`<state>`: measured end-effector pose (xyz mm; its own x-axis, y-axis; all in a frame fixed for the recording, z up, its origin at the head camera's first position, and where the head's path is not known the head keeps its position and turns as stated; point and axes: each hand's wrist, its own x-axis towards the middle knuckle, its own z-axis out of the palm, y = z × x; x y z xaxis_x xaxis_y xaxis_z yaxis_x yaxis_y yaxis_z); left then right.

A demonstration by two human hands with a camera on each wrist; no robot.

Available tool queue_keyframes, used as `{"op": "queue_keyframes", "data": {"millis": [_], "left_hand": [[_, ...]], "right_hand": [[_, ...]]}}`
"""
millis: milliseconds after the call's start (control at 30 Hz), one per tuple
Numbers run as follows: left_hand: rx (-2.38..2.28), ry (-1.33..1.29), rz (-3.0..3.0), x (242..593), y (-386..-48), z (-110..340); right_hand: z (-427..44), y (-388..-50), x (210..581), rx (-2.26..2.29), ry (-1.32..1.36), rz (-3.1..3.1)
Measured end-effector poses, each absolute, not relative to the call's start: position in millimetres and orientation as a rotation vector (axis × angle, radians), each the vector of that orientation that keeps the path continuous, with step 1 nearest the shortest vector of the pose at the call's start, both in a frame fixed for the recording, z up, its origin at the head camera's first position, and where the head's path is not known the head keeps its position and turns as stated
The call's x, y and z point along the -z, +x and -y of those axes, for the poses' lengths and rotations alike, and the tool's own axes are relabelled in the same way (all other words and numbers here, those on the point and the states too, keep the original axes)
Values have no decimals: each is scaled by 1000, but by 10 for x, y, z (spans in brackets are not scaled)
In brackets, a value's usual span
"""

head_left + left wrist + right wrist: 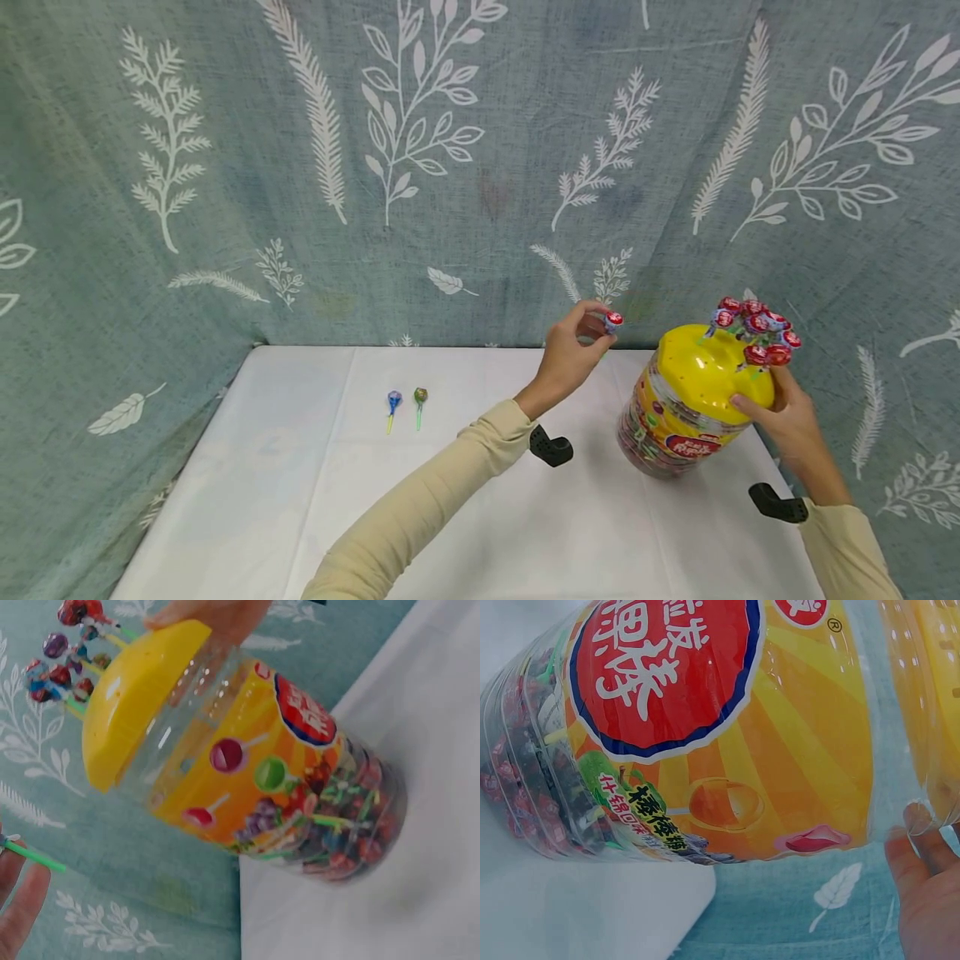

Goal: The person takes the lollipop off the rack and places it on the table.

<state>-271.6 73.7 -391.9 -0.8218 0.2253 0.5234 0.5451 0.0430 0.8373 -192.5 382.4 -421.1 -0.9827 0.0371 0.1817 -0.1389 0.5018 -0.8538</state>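
Note:
My left hand [570, 357] pinches a red-wrapped lollipop [613, 319] between thumb and fingers, left of the jar and apart from it. Its green stick [39, 857] shows in the left wrist view. A clear plastic candy jar [663, 429] with a yellow lid [693, 360] leans on the table, its top tilted rightward. The right hand [797, 421] grips it at the lid's right edge and neck, thumb on the lid. Several lollipops [756, 325] stand by their sticks in the lid. Inside the jar, loose wrapped lollipops [352, 832] fill the bottom.
Two lollipops, one blue [394, 400] and one olive-brown [420, 395], lie side by side on the white table [300, 500], left of centre. A grey-green curtain [480, 250] with white leaf prints hangs behind the table and around its sides.

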Motion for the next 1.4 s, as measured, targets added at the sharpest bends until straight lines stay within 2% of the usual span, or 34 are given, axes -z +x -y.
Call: {"op": "queue_keyframes", "data": {"millis": [167, 400, 800, 867, 1100, 1400], "left_hand": [[1860, -782, 2071, 3974, -2693, -624], [1852, -744, 2088, 3854, -2516, -413], [1833, -620, 2135, 4096, -2542, -154], [1833, -581, 2165, 4149, -2564, -107], [1772, -440, 2239, 4669, -2815, 55], [1748, -356, 2293, 4924, -2788, 319]], "right_hand": [[-3821, -1913, 4208, -1475, 88, 2577], [-3825, -1904, 4211, -1476, 86, 2580], [-3848, -1920, 4239, -1471, 112, 2556], [-3848, -1915, 4234, -1471, 111, 2558], [-3821, -1902, 4224, -1484, 120, 2552], [-3816, -1922, 4224, -1488, 128, 2545]]}}
